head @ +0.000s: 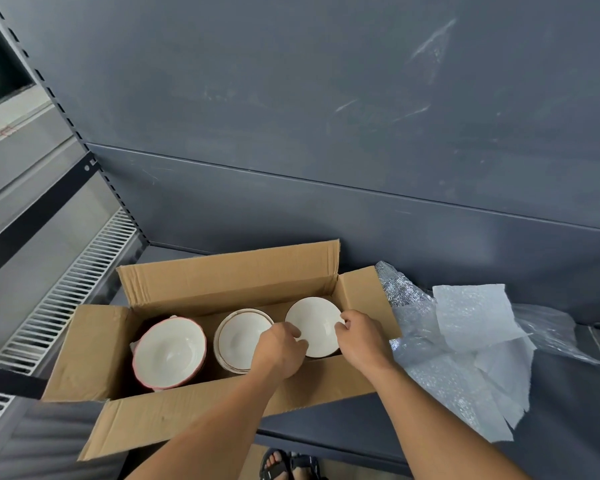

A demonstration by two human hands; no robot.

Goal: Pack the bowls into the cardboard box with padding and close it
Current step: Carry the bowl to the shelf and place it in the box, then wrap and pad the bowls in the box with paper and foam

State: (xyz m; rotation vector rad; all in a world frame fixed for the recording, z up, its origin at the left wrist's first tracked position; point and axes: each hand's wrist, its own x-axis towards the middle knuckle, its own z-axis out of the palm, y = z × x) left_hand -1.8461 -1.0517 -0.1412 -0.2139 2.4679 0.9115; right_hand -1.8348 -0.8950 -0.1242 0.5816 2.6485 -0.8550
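- Bowls, three of them, sat in a row inside the cardboard box (94, 355), all with mouths facing up.
- The row followed the box's long axis, which ran left to right along the counter (568, 410), with the right end a little farther from the person.
- At the box's left end was the pink-rimmed bowl (169, 351), the largest, and the brown-rimmed bowl (238, 336) was in the middle of the box.
- At the box's right end was the plain white bowl (314, 322); I could not tell whether it rested on the box floor.
- The left hand (278, 351) reached over the box's near wall, fingertips pinching the near-left rim of the plain white bowl and partly covering the brown-rimmed bowl.
- The right hand (362, 337) pinched the same bowl's right rim between thumb and curled fingers, just inside the box's right wall.
- All four box flaps were open: the far one stood upright, the left one lay spread outward, the near one folded down past the counter's front edge, and the right one leaned outward.
- Little room showed between the bowls and the box's long walls; dark gaps showed between neighbouring bowls.
- Right of the box, touching its right flap, lay crumpled bubble wrap (413, 337) with white foam sheets (471, 313) on top.
- Behind the box rose a grey back panel (326, 116), with bare counter between them.
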